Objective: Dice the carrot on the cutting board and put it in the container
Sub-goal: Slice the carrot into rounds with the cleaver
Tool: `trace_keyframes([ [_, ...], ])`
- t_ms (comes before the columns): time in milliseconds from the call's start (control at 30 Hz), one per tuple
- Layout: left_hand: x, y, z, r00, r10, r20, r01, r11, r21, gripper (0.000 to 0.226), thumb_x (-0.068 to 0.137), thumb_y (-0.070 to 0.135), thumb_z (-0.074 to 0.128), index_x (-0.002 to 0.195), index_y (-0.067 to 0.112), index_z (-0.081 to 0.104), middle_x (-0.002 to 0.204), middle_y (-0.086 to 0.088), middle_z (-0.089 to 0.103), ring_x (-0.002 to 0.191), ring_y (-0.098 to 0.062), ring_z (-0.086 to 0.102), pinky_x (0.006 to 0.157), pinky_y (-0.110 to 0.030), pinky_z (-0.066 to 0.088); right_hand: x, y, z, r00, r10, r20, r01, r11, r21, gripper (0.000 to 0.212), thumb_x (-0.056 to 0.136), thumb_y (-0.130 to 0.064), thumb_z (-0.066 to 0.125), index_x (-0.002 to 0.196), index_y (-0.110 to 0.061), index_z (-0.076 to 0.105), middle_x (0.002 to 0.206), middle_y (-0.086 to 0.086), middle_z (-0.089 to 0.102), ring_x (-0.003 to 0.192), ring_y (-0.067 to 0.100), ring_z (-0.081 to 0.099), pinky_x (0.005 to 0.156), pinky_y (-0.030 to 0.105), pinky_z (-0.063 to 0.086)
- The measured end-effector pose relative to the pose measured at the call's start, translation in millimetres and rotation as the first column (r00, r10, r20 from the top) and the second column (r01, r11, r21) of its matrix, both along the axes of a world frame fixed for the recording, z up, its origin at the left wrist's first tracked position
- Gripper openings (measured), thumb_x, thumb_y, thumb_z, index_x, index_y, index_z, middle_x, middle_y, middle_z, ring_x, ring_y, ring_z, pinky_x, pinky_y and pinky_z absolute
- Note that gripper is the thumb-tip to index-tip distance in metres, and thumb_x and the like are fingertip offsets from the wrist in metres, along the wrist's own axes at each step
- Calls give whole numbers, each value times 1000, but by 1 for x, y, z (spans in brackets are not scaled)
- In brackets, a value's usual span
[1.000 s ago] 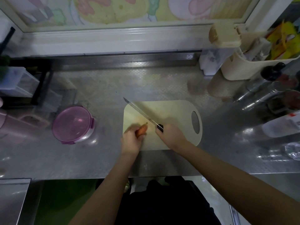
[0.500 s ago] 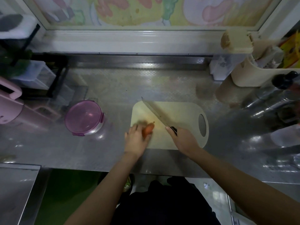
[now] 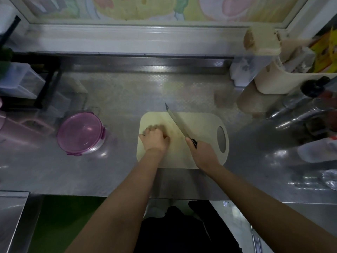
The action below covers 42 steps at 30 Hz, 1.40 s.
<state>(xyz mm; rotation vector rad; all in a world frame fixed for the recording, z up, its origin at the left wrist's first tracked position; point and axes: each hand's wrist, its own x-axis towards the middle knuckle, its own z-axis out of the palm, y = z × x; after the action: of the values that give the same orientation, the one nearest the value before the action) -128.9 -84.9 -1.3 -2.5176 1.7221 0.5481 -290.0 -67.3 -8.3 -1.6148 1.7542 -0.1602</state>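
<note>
A pale cutting board (image 3: 202, 123) with a handle hole lies on the steel counter. My left hand (image 3: 156, 138) rests on the board's left part with its fingers curled over the carrot, which is hidden beneath it. To the right, my right hand (image 3: 204, 154) grips the black handle of a long knife (image 3: 177, 123). The blade points away to the upper left, just right of my left hand. The round container (image 3: 80, 133) with its purple lid clipped on stands on the counter left of the board.
A cream tub (image 3: 284, 83) with packets and dark bottles (image 3: 313, 86) crowd the back right. A plastic bottle (image 3: 321, 150) lies at the right. A black rack (image 3: 43, 84) holding clear boxes stands at the back left. The counter edge runs just below the board.
My left hand has closed over the carrot, so its orange tip no longer shows. The knife has shifted slightly right with its blade swung more upright, and the camera moved.
</note>
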Motion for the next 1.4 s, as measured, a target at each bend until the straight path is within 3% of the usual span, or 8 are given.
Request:
trace_keyframes([
  [233,-2,-2,-1,1000,6,-30,-6,1000,-1,28,88,39,51,94,15,66,107,-9,60,116,-28,42,92,-41,31,0,-3,0,1000,-5,18,5,1000,-9,57,91,-62,32,59,-16,40,63,5,50,63,25,52,60,32,39],
  [433,47,26,19,948,215,-235,-281,913,-295,21,86,32,57,94,14,66,104,-9,65,110,-30,50,92,-40,33,7,-2,4,999,15,43,-14,999,-33,59,92,-60,32,65,-11,50,72,11,60,71,29,59,68,38,46],
  [600,92,69,0,941,319,-114,-333,934,-132,20,86,27,56,94,12,68,106,-15,64,110,-33,51,93,-40,36,21,2,5,997,75,34,-75,997,-13,62,93,-60,31,68,-8,53,74,13,60,73,31,60,67,37,46],
  [700,99,81,-6,950,307,-62,-310,949,-60,23,85,21,54,103,16,67,113,-14,62,113,-32,50,96,-41,34,28,6,5,994,101,36,-100,995,-13,59,93,-61,31,65,-11,48,74,14,59,76,33,61,68,37,46],
  [833,85,79,1,946,274,-175,-303,938,-169,36,86,18,55,122,14,56,127,-12,54,121,-31,44,100,-42,30,29,8,7,991,108,82,-107,994,-15,57,94,-58,31,59,-15,43,69,11,55,72,32,59,65,36,43],
  [1033,33,58,7,923,140,-359,-205,967,-150,43,81,45,63,121,29,57,125,4,57,119,-19,49,96,-37,32,21,12,21,981,136,140,-129,990,-58,61,99,-48,25,50,-16,39,54,3,45,65,25,51,64,32,36],
  [1200,19,54,0,894,128,-428,-200,971,-128,33,76,29,71,107,20,68,109,-7,67,102,-27,60,90,-31,46,16,17,29,975,203,88,-204,979,-2,60,99,-48,23,55,-13,43,61,8,50,68,26,51,70,34,39],
  [1400,18,57,0,922,47,-383,-106,986,-133,26,78,26,68,104,21,71,102,-8,69,96,-27,61,88,-33,48,10,25,37,967,246,58,-249,967,51,59,99,-50,22,66,-7,47,63,10,49,66,28,52,68,35,40],
])
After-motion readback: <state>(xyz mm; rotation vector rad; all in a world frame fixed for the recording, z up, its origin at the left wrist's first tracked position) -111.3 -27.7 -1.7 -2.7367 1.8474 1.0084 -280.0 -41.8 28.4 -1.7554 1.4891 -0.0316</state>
